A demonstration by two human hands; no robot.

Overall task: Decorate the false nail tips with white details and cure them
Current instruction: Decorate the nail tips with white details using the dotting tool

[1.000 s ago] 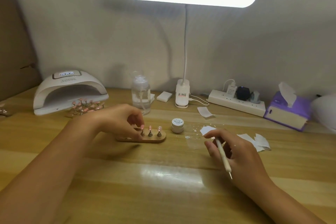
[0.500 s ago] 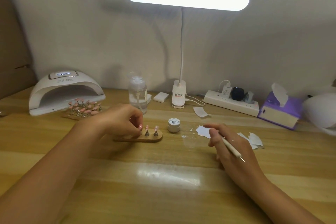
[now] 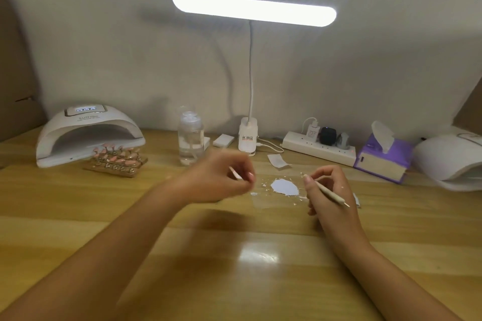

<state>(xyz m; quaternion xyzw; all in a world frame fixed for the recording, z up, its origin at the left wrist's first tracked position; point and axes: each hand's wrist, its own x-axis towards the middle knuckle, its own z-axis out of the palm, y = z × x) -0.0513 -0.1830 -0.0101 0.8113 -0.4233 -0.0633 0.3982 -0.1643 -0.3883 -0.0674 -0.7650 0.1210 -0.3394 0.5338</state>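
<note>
My left hand hovers blurred over the table's middle, fingers curled, thumb and forefinger pinching a small pale nail tip. It covers the wooden holder and the small jar. My right hand rests on the table to the right and grips a thin cream dotting tool, its metal point aimed lower right. Between the hands lies a white paint patch on clear film. A wooden rack of pink nail tips stands before the white curing lamp at the back left.
Along the back stand a clear pump bottle, the desk lamp's base, a power strip and a purple tissue box. A second white lamp sits far right. Paper scraps lie nearby.
My left hand has left the wooden holder and swung right and up, now hiding the holder and the jar. My right hand turned the tool so its point faces lower right.
</note>
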